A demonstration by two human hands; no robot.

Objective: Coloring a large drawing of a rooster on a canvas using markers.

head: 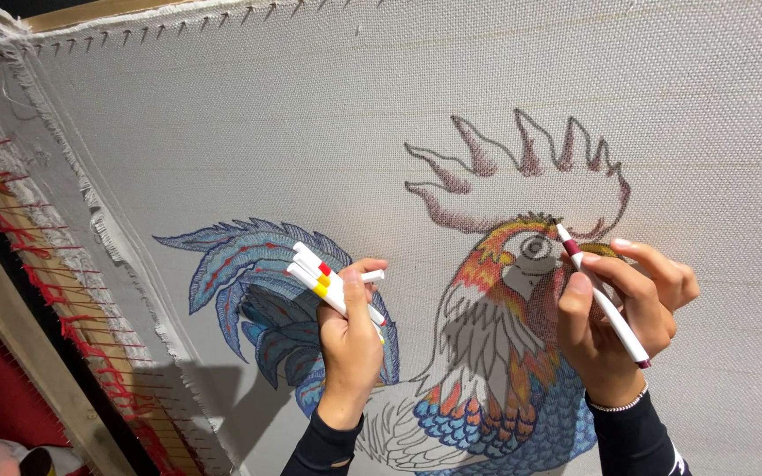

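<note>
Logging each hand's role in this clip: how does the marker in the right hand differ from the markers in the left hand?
The right hand pinches a single marker in a writing grip, its dark red tip on the rooster drawing. The left hand clutches a bundle of markers, tips off the canvas, with red and yellow bands. All have white barrels.

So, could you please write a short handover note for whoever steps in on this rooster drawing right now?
Right hand: grips a dark red marker, tip at the base of the comb, just above the eye.
Left hand: holds a bundle of white markers with red, yellow and orange bands, resting against the canvas over the tail.
Done: tail feathers blue, head orange and red, lower neck and breast coloured.
Left: the comb is only outlined and shaded at its edges; the white neck feathers and the lower body are line work only.
Canvas is laced to a wooden frame with red cord.
</note>
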